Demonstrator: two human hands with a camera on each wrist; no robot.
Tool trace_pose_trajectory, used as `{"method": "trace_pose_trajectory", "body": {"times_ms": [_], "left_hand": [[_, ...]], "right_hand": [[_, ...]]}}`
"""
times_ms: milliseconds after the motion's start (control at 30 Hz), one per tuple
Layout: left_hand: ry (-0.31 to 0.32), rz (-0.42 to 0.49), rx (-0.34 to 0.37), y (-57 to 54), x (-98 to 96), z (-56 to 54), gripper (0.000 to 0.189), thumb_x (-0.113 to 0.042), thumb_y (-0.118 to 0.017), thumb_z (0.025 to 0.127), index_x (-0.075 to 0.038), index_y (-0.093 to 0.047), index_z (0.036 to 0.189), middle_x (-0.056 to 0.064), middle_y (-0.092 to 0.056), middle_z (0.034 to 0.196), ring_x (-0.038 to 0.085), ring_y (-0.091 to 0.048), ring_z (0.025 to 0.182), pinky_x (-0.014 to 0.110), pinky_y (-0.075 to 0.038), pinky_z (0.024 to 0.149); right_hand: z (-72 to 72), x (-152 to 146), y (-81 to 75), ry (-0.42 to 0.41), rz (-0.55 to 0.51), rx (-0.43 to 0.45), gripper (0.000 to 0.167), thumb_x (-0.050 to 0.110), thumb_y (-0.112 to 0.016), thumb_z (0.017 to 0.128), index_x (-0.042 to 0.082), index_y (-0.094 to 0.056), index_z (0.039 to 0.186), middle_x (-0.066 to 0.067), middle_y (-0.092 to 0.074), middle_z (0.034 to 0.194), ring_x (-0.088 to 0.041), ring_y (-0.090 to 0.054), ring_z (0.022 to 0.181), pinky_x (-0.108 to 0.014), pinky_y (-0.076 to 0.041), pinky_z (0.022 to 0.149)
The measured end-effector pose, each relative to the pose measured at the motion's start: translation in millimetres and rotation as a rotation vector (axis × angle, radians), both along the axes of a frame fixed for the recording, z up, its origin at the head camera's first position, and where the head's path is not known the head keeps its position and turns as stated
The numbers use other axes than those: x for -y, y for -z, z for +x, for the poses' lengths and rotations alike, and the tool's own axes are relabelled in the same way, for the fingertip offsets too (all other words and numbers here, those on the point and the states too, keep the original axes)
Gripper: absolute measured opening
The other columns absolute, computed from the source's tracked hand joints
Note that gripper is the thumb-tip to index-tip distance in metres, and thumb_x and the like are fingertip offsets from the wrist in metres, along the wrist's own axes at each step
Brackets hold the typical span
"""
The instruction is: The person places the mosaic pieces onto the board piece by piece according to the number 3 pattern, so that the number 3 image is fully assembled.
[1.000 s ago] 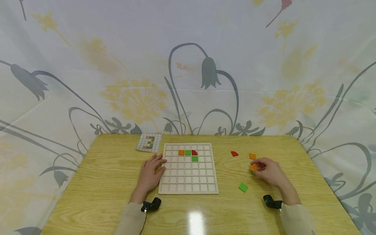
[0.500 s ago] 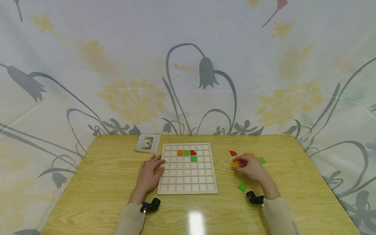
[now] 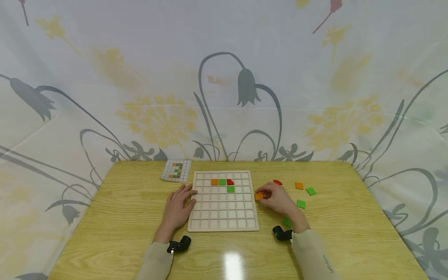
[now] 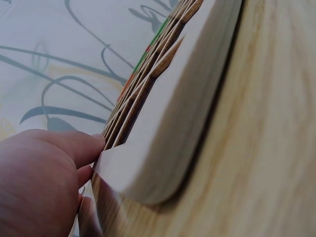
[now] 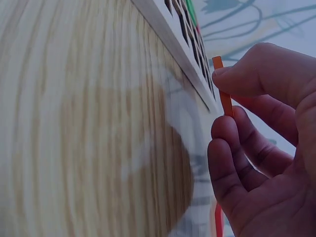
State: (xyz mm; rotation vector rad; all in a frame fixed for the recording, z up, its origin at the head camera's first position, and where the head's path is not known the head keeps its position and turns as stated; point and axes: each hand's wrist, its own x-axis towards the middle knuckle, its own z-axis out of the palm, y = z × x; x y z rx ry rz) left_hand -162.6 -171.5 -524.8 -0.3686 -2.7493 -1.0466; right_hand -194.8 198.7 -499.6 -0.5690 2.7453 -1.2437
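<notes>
A thin orange square tile [image 5: 225,101] is pinched between the thumb and fingers of my right hand [image 3: 279,199], at the right edge of the grid board [image 3: 214,224]. My left hand [image 3: 177,208] rests at the board's left edge, its fingertips touching the frame. In the left wrist view the thumb [image 4: 86,148] lies on the corner of the pale wooden rim [image 4: 163,123]. Set in the board's upper cells are an orange tile [image 3: 214,182], a green tile [image 3: 222,182], a red quarter-round tile [image 3: 230,182] and, below that, another green tile [image 3: 230,189].
Right of the board lie a red piece [image 3: 277,182], an orange tile [image 3: 299,186] and green tiles [image 3: 311,191], [image 3: 301,204]; another green tile [image 3: 287,223] is partly covered by the right arm. A pattern card [image 3: 176,170] lies behind the left hand. A patterned cloth [image 3: 224,97] hangs behind the table.
My right hand has carried the orange tile leftward from the loose pieces to the board's right edge, uncovering tiles behind it. The left hand has stayed at the board.
</notes>
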Motion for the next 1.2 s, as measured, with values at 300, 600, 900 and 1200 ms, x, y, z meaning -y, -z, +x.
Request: {"method": "trace_pose_trajectory", "body": {"times_ms": [300, 600, 900, 1200], "left_hand": [[0.003, -0.004, -0.005, -0.2, -0.4, -0.9, 0.029, -0.016, -0.063, 0.098, -0.01, -0.068, 0.126, 0.011, -0.049, 0.149, 0.035, -0.033, 0.144, 0.064, -0.018, 0.112], [0.002, -0.002, -0.007, -0.6, -0.6, 0.3, 0.029, -0.015, -0.064, 0.098, -0.009, -0.068, 0.126, 0.012, -0.05, 0.148, 0.036, -0.033, 0.143, 0.064, -0.018, 0.112], [0.001, -0.005, -0.011, 0.6, 0.2, -0.3, 0.029, -0.015, -0.064, 0.097, -0.009, -0.068, 0.125, 0.012, -0.05, 0.148, 0.036, -0.035, 0.143, 0.066, -0.018, 0.111], [0.007, -0.005, -0.012, 0.7, 0.9, -0.8, 0.029, -0.016, -0.064, 0.098, -0.009, -0.068, 0.125, 0.012, -0.05, 0.148, 0.035, -0.034, 0.143, 0.066, -0.018, 0.111]], "right_hand": [[-4.8, 22, -5.3, -0.047, 0.037, 0.016, 0.024, 0.003, -0.076, 0.08, 0.008, -0.073, 0.102, 0.001, -0.056, 0.089, -0.016, -0.051, 0.078, -0.028, -0.046, 0.069], [-9.2, 45, -8.9, -0.13, 0.102, 0.013, 0.025, 0.001, -0.073, 0.079, 0.008, -0.072, 0.103, 0.002, -0.055, 0.089, -0.015, -0.05, 0.078, -0.029, -0.046, 0.069], [-11.2, 62, -5.7, -0.163, 0.123, -0.023, 0.023, 0.002, -0.072, 0.081, 0.009, -0.073, 0.103, 0.003, -0.054, 0.087, -0.013, -0.049, 0.076, -0.029, -0.045, 0.068], [-10.7, 73, -7.4, -0.154, 0.146, -0.01, 0.02, 0.003, -0.074, 0.083, 0.008, -0.074, 0.102, 0.003, -0.054, 0.086, -0.015, -0.047, 0.074, -0.03, -0.043, 0.065]]}}
